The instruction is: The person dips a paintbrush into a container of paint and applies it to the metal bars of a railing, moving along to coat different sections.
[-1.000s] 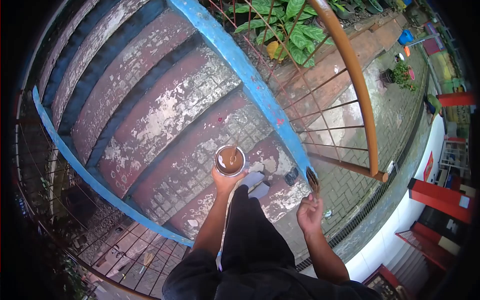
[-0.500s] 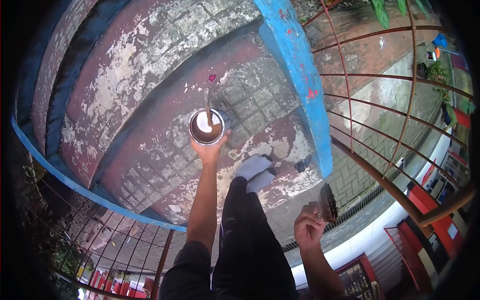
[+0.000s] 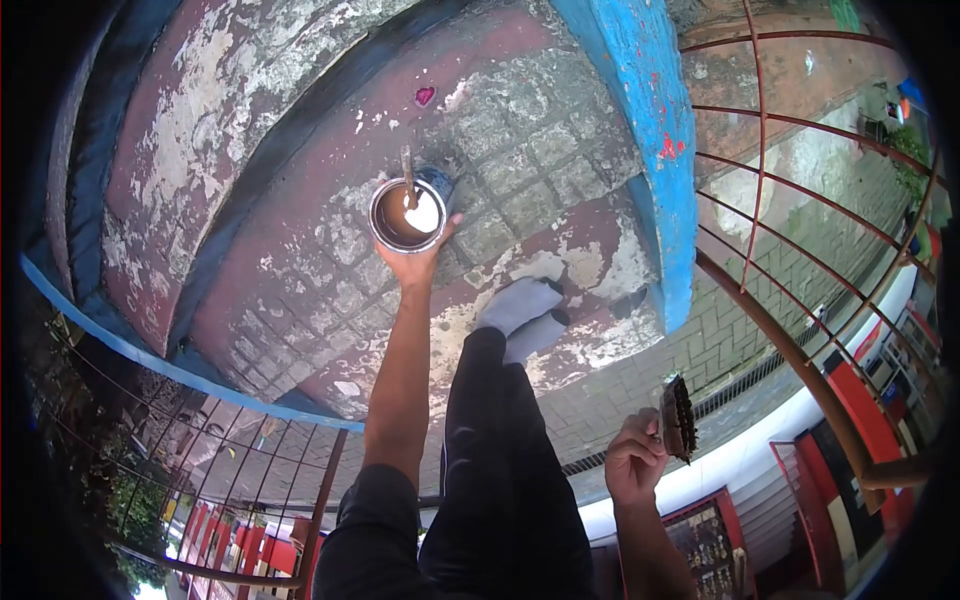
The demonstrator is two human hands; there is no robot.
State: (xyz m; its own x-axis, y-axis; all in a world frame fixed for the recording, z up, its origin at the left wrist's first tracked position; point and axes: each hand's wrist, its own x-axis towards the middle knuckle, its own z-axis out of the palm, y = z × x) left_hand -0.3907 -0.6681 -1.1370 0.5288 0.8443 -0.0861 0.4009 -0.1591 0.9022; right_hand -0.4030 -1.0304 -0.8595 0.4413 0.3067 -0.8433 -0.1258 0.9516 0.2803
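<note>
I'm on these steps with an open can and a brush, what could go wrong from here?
The open can in your left hand could slop brown liquid if tipped. The dark-coated brush in your right hand might drip. Your feet, in what look like socks, could slip on the worn step.

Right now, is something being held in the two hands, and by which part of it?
The left hand holds a round, silver-rimmed can of brown liquid around its outer side. The right hand holds a wide brown brush by its handle end, mostly hidden.
</note>
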